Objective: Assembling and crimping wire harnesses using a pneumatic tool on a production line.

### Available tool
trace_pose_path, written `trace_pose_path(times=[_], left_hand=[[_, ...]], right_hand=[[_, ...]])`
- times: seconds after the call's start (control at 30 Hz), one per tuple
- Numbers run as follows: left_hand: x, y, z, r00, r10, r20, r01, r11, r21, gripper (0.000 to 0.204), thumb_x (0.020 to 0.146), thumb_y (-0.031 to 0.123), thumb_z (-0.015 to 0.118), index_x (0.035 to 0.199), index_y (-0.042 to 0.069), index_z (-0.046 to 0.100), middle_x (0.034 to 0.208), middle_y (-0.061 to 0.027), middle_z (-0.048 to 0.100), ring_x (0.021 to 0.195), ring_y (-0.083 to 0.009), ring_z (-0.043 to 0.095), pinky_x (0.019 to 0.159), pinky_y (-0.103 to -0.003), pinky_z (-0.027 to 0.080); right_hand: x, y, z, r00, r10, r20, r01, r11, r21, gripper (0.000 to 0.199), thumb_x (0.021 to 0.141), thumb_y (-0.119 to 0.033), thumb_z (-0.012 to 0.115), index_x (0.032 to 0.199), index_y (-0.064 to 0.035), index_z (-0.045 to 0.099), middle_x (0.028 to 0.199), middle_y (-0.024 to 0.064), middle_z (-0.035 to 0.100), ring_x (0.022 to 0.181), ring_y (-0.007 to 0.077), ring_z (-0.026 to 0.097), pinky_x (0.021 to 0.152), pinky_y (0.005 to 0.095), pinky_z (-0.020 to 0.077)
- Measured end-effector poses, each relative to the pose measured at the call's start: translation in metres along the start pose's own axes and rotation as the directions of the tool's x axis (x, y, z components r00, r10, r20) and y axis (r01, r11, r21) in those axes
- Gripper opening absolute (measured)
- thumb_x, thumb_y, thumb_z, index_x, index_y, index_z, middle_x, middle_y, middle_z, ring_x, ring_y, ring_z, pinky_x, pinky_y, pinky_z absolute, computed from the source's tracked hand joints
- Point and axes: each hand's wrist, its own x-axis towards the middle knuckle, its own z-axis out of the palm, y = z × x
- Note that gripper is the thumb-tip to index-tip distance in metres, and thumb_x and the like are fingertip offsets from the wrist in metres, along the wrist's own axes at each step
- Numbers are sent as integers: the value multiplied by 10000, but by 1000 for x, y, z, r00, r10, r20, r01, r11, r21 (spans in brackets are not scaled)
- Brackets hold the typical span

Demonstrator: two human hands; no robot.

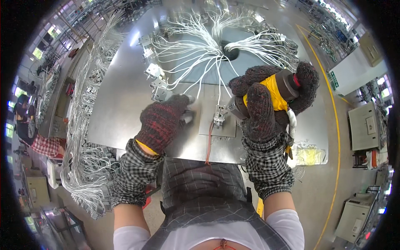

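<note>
My right hand, in a dark knit glove, is wrapped round a dark power tool with yellow tape on its body. The tool's front end is close beside a small metal terminal block, on a flat plate; I cannot tell whether they touch. A white wire runs up from this block and a reddish-brown cord hangs toward the table's near edge. My left hand, in a black and red knit glove, is low over the metal tabletop left of the block. Its pale-tipped fingers are apart, with nothing plainly held.
Many white wires fan out from a dark round hole to metal parts around the tabletop. Long wire bundles hang along the left side. Another person is at far left. Pale cabinets stand at right.
</note>
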Motion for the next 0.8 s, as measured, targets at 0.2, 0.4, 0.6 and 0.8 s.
trace_pose_path(times=[0.2, 0.4, 0.6, 0.8], left_hand=[[1, 17, -10, 984, 111, 143, -118, 992, 42, 518, 756, 186, 769, 1244, 154, 598, 962, -87, 687, 878, -277, 675, 742, -332, 527], [8, 5, 1, 987, 154, -50, -150, 757, -636, 546, 782, 105, 780, 1282, 78, 562, 1128, -95, 643, 972, -188, 649, 868, -321, 519], [10, 4, 16, 988, 118, 103, 55, 352, -934, 558, 794, 107, 779, 1291, 24, 540, 1204, -81, 603, 1075, -177, 608, 899, -330, 513], [19, 33, 14, 994, 99, -45, -108, 853, -511, 676, 686, 316, 867, 1234, 35, 590, 1010, -97, 682, 859, -190, 677, 774, -339, 555]], right_hand=[[-1, -4, -1, 999, 38, -3, -38, 999, 12, 740, 871, -37, 675, 1447, -251, 262, 1040, 118, 587, 853, 208, 619, 738, 436, 575], [-4, -7, 0, 998, 63, -18, -63, 998, 28, 740, 874, -31, 672, 1447, -262, 265, 1043, 117, 585, 852, 207, 617, 750, 438, 570], [-1, 0, -6, 999, 21, 28, -22, 999, 30, 711, 884, -56, 655, 1449, -224, 258, 955, 127, 600, 771, 215, 625, 695, 427, 575], [26, 7, -19, 988, -129, 86, 121, 989, 90, 686, 895, -82, 637, 1452, -185, 251, 867, 137, 615, 690, 223, 634, 640, 415, 580]])
